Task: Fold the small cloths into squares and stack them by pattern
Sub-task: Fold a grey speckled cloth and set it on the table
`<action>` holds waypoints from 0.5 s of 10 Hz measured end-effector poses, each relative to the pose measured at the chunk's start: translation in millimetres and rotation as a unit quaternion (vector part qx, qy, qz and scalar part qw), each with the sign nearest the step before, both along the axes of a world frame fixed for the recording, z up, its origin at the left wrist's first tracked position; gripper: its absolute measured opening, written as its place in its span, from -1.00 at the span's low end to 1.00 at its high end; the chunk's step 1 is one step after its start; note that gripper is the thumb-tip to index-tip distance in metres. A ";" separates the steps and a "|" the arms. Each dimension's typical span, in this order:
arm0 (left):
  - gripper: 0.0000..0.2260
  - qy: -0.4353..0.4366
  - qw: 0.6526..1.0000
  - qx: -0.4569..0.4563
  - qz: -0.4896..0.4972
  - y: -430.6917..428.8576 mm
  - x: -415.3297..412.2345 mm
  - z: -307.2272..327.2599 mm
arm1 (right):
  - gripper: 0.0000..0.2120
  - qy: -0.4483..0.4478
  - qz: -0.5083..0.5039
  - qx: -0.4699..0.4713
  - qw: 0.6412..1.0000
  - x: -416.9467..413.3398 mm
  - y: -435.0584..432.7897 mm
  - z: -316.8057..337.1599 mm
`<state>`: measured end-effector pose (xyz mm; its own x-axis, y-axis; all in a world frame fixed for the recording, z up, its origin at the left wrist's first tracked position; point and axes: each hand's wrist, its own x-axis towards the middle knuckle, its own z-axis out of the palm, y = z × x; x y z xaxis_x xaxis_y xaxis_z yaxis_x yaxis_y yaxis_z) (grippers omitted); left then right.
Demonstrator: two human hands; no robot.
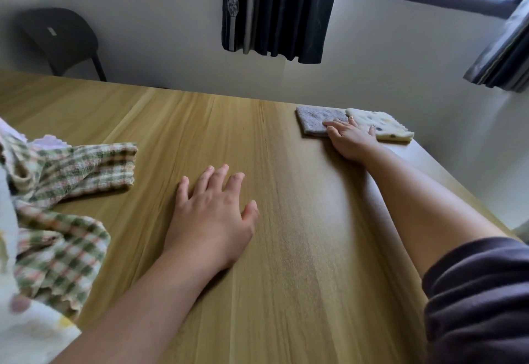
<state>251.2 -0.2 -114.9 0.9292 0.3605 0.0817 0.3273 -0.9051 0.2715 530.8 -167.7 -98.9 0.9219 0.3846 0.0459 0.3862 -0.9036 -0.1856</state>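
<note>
**Soft, light and quick to slide: take by the corners**

Across the wide wooden counter (286,249), cloth at two ends. At the left edge, heaped and not yet folded: a checked cloth (71,169) in green and peach, crumpled against a white spotted cloth (28,332) (only partly in view). Probably limp and nearly weightless, crinkled enough to cling to itself yet likely to skate on smooth wood. Best taken by two neighbouring corners or along a hem, drawn flat, then creased under a flat palm; pinched mid-cloth, would only bunch.

Left hand (211,212) laid palm down on bare wood near the checked cloth, fingers spread and straight, holding nothing. Right hand (350,139) stretched to the far right corner, fingers extended and resting across two folded squares, gripping neither.

There, side by side and touching, close to the counter's edge: a grey square (315,120) and a cream spotted square (392,127). Folded thick enough to keep shape, probably, yet easily nudged askew; better pressed straight down than sideways.
</note>
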 end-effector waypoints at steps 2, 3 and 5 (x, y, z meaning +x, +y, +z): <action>-0.49 0.002 1.000 -0.006 0.002 1.4 1.2 -1.0 | -0.56 -0.015 0.003 0.007 1.000 1.5 3.4 -4.7; -0.49 0.006 1.000 -0.007 0.001 2.3 1.7 -1.7 | -0.56 -0.061 0.020 0.014 0.998 -16.9 4.5 -6.9; -0.58 -0.081 0.997 -0.020 0.002 2.4 -0.4 -0.6 | -0.58 -0.028 0.086 0.033 0.995 -102.0 -0.2 -12.8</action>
